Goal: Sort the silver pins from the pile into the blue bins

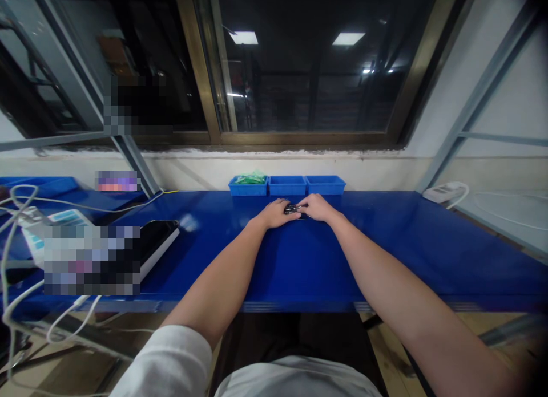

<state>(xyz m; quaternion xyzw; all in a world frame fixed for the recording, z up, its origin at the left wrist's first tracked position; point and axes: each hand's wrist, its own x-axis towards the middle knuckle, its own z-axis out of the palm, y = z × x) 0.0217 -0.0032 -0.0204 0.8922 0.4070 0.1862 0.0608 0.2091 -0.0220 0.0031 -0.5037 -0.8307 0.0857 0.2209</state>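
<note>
Both my arms reach out over the blue table (pixel 385 243). My left hand (pixel 274 213) and my right hand (pixel 317 207) meet at the far middle of the table, fingers curled round a small dark part (pixel 293 209) held between them. The part is too small to make out in detail. Just beyond the hands stand three blue bins (pixel 286 185) in a row against the wall.
The left bin holds green pieces (pixel 250 178). A black and white device (pixel 156 241) lies at the left with white cables (pixel 17 214) around it. A white power strip (pixel 443 190) sits at the far right. A dark window spans the wall above.
</note>
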